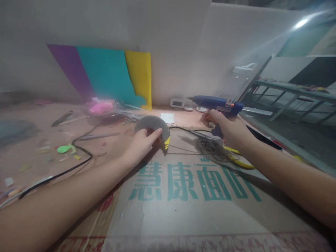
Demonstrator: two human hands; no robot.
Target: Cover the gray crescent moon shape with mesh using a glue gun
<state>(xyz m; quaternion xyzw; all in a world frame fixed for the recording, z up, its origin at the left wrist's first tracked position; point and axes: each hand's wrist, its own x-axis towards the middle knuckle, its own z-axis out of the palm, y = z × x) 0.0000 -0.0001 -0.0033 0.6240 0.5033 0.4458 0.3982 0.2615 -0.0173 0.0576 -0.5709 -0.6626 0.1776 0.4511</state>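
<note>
My left hand [143, 145] is closed around the lower rim of a grey, curved, ring-like piece [153, 122]. A small yellow tip [167, 142] shows at the piece's right end. Thin strands run from near there to a loose tangle of grey-brown cord [214, 148] on the right. In my right hand [231, 127] is a blue hot glue gun [210, 101], its nozzle pointing left, held above the table and apart from the grey piece. My fingers hide part of the gun's handle and the inner side of the grey piece.
Printed sheeting [183, 217] covers the table's front. A black cable [86, 154] curves across the left among scraps and a green piece [63, 149]. Behind stand a purple, teal and yellow board [105, 73], a pink bagged item [101, 106] and a small white clock-like device [177, 103]. Yellow-handled scissors [240, 161] lie right.
</note>
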